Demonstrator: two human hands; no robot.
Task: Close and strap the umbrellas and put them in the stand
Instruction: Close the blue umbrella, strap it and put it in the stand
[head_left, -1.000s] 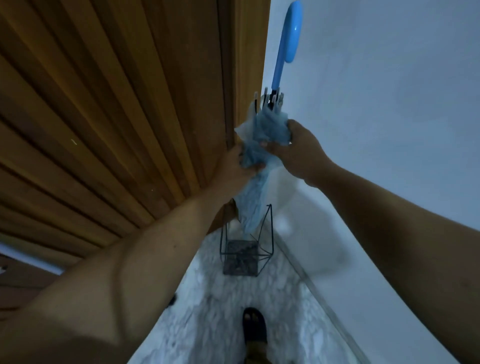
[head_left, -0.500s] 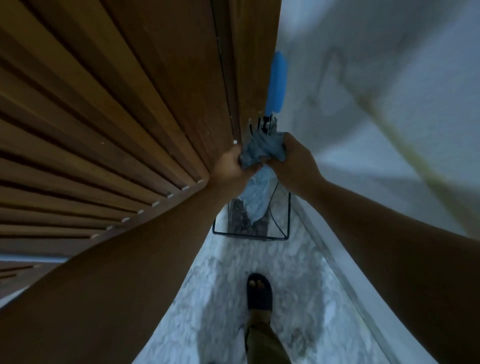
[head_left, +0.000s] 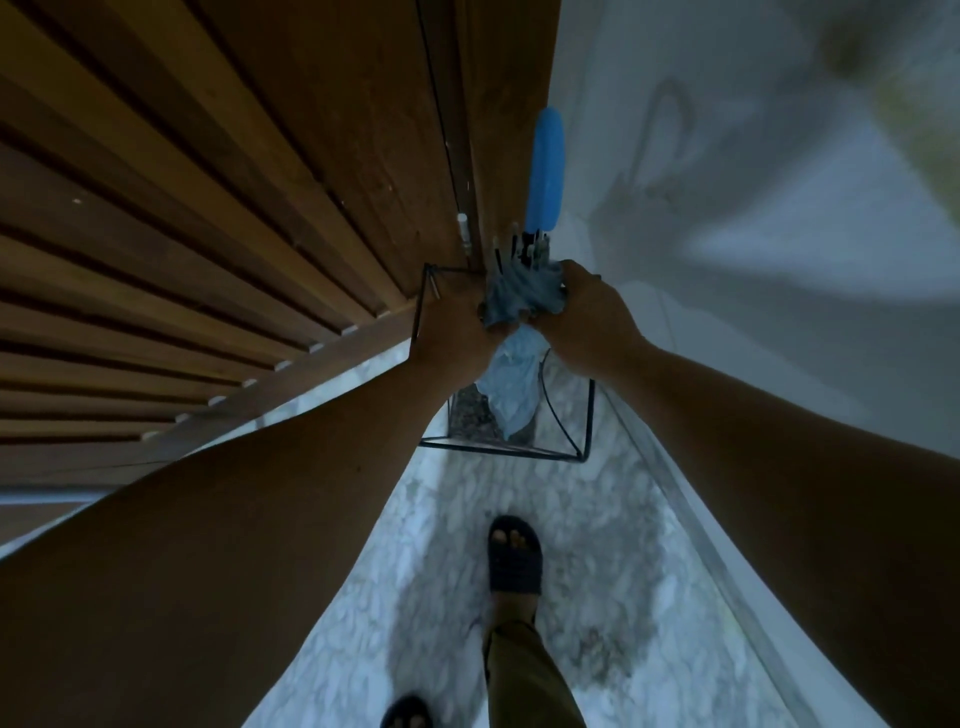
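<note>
- Left hand (head_left: 457, 332) of ours is clenched on the gathered blue fabric of the umbrella (head_left: 511, 387), on the stand's wooden-wall side; its fingers are hidden behind the cloth.
- Our right hand (head_left: 587, 312) is closed on the same bunch of fabric from the other side, directly above the stand (head_left: 586, 415); we see only its back and knuckles.
- We see the umbrella upright over the stand, its folded canopy hanging down inside the black wire frame, its blue handle (head_left: 544, 171) sticking up above the stand's rim.
- We cannot tell whether the tip touches the stand's base, since the cloth covers it, nor whether a strap is fastened.
- Our forearms cover part of the stand's near and left rim.
- Beside the stand, the slatted wooden wall (head_left: 208, 218) is on one side and the pale wall (head_left: 779, 338) on the other.
- Short of the stand, on the marble floor (head_left: 431, 561), we see one sandalled foot (head_left: 514, 556); another is cut off by the bottom edge.
</note>
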